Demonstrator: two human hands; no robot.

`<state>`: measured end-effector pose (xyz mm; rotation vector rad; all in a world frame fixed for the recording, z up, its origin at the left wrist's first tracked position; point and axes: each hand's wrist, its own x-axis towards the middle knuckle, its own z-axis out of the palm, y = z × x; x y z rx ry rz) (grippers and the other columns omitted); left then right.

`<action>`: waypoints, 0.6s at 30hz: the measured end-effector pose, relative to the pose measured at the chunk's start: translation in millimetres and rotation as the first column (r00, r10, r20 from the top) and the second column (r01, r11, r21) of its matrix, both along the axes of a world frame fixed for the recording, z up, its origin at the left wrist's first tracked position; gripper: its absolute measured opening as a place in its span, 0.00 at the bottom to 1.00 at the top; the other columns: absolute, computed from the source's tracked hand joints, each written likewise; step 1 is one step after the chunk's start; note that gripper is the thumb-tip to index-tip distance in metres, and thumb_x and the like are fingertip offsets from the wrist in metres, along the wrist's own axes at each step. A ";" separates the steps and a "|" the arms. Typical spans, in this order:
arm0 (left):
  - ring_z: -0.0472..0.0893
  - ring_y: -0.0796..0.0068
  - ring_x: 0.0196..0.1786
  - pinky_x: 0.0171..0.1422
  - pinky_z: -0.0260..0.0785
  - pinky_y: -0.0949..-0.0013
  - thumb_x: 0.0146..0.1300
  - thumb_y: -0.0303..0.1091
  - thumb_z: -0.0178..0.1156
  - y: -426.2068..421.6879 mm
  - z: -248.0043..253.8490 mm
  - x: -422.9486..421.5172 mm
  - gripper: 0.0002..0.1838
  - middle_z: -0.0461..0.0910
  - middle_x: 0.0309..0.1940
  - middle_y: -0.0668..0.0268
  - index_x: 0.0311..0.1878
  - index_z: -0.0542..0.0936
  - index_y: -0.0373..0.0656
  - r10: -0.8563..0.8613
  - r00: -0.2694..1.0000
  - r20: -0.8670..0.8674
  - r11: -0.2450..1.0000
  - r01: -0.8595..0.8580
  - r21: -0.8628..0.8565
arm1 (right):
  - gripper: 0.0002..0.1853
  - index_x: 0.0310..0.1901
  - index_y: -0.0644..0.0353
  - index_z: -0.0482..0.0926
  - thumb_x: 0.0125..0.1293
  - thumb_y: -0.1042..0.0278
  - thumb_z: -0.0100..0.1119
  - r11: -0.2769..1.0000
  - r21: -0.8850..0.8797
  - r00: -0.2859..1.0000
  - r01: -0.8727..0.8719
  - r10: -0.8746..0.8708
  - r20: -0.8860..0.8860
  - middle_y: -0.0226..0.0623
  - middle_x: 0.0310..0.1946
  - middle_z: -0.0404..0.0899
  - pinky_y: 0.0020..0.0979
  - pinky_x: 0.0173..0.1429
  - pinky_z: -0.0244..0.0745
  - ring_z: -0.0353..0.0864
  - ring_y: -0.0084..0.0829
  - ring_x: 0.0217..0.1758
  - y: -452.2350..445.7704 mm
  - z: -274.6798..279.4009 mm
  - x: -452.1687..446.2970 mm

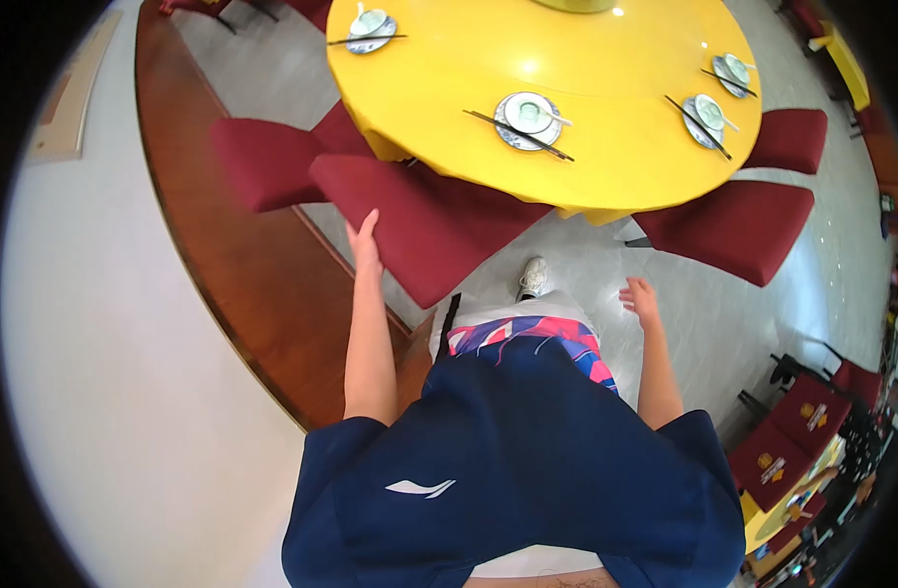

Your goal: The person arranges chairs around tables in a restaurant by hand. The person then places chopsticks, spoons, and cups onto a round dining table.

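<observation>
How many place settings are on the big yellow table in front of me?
4 place settings: one front and centre, one far left, two at right. More may lie beyond the picture's top edge.

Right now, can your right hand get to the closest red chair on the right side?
Probably yes: the right hand looks open and empty, and only bare floor shows between it and that red chair. A small reach forward might do it.

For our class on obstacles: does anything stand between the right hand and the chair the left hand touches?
Nothing visible blocks the right hand from the maroon chair; only floor and a shoe show below.
</observation>
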<state>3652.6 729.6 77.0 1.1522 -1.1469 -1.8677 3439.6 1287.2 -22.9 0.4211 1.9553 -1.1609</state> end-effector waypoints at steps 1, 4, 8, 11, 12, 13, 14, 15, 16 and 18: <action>0.74 0.60 0.60 0.64 0.67 0.59 0.57 0.31 0.68 0.5 -3.7 -9.3 0.38 0.71 0.62 0.56 0.69 0.61 0.39 -0.002 0.999 -0.033 1.000 0.002 0.003 | 0.20 0.56 0.53 0.74 0.70 0.51 0.50 0.999 -0.034 0.999 -0.038 0.037 -0.020 0.37 0.41 0.83 0.34 0.43 0.77 0.83 0.29 0.40 -23.8 2.9 -15.2; 0.74 0.62 0.60 0.64 0.67 0.61 0.56 0.30 0.68 5.1 -1.4 -37.9 0.39 0.71 0.61 0.56 0.69 0.60 0.38 0.017 0.999 -0.028 0.999 -0.018 -0.031 | 0.20 0.56 0.54 0.75 0.70 0.52 0.50 0.981 -0.050 0.982 -0.186 0.187 0.021 0.37 0.41 0.82 0.32 0.42 0.76 0.82 0.29 0.39 -95.7 5.2 -41.2; 0.73 0.64 0.60 0.65 0.66 0.63 0.55 0.30 0.69 4.1 -10.7 -60.6 0.42 0.70 0.62 0.56 0.71 0.57 0.38 0.069 0.997 0.026 0.994 -0.067 -0.090 | 0.20 0.55 0.57 0.76 0.70 0.53 0.51 0.913 -0.064 0.915 -0.402 0.398 -0.067 0.37 0.40 0.83 0.29 0.39 0.76 0.83 0.28 0.38 -211.1 31.8 -33.1; 0.71 0.63 0.62 0.67 0.63 0.62 0.57 0.33 0.68 1.1 -10.3 -56.2 0.42 0.69 0.63 0.57 0.71 0.57 0.39 0.016 1.000 -0.013 0.991 -0.017 -0.131 | 0.21 0.54 0.61 0.78 0.70 0.53 0.53 0.902 -0.139 0.899 -0.408 0.369 -0.238 0.38 0.39 0.83 0.29 0.39 0.77 0.83 0.29 0.37 -307.6 65.7 7.6; 0.69 0.63 0.65 0.69 0.61 0.62 0.60 0.36 0.67 -2.7 -2.8 -49.1 0.43 0.66 0.65 0.56 0.73 0.54 0.39 -0.055 0.998 0.020 0.991 0.057 -0.120 | 0.21 0.54 0.62 0.78 0.70 0.52 0.53 0.895 -0.165 0.872 -0.414 0.337 -0.355 0.39 0.38 0.83 0.30 0.41 0.78 0.83 0.30 0.37 -341.5 80.2 20.0; 0.70 0.64 0.64 0.69 0.62 0.61 0.59 0.33 0.68 -9.0 17.6 -39.1 0.46 0.64 0.67 0.56 0.75 0.50 0.38 -0.131 0.991 0.005 0.990 0.131 -0.044 | 0.22 0.54 0.63 0.78 0.70 0.52 0.54 0.898 -0.084 0.830 -0.432 0.360 -0.426 0.42 0.38 0.83 0.30 0.46 0.78 0.84 0.30 0.40 -372.9 96.6 37.8; 0.70 0.62 0.64 0.68 0.62 0.60 0.62 0.37 0.66 -19.8 -1.0 -26.5 0.45 0.63 0.67 0.55 0.75 0.50 0.40 -0.188 0.982 -0.030 0.978 0.184 -0.095 | 0.23 0.56 0.62 0.76 0.69 0.52 0.54 0.883 -0.051 0.778 -0.467 0.383 -0.498 0.45 0.38 0.83 0.31 0.49 0.77 0.84 0.31 0.44 -403.6 104.1 55.4; 0.70 0.61 0.65 0.68 0.62 0.59 0.64 0.41 0.65 -29.7 -25.2 -12.2 0.44 0.63 0.68 0.55 0.75 0.51 0.41 -0.241 0.969 -0.057 0.962 0.230 -0.147 | 0.27 0.61 0.63 0.73 0.68 0.51 0.56 0.854 -0.016 0.730 -0.521 0.435 -0.527 0.50 0.44 0.82 0.36 0.52 0.76 0.83 0.38 0.46 -434.2 124.3 74.8; 0.70 0.61 0.65 0.68 0.62 0.59 0.64 0.41 0.65 -42.7 -29.3 5.1 0.44 0.63 0.68 0.55 0.75 0.51 0.41 -0.213 0.974 -0.074 0.969 0.201 -0.140 | 0.32 0.64 0.64 0.68 0.65 0.51 0.59 0.791 0.104 0.542 -0.603 0.502 -0.674 0.53 0.47 0.79 0.38 0.54 0.76 0.82 0.43 0.47 -462.2 120.6 91.9; 0.67 0.58 0.69 0.71 0.58 0.56 0.69 0.52 0.55 -77.0 -33.9 56.5 0.40 0.65 0.69 0.53 0.75 0.53 0.42 -0.482 0.876 -0.021 0.806 0.452 0.382 | 0.37 0.67 0.65 0.64 0.62 0.51 0.62 0.704 0.235 0.305 -0.670 0.550 -0.778 0.56 0.51 0.77 0.41 0.55 0.75 0.81 0.47 0.49 -502.3 126.4 113.9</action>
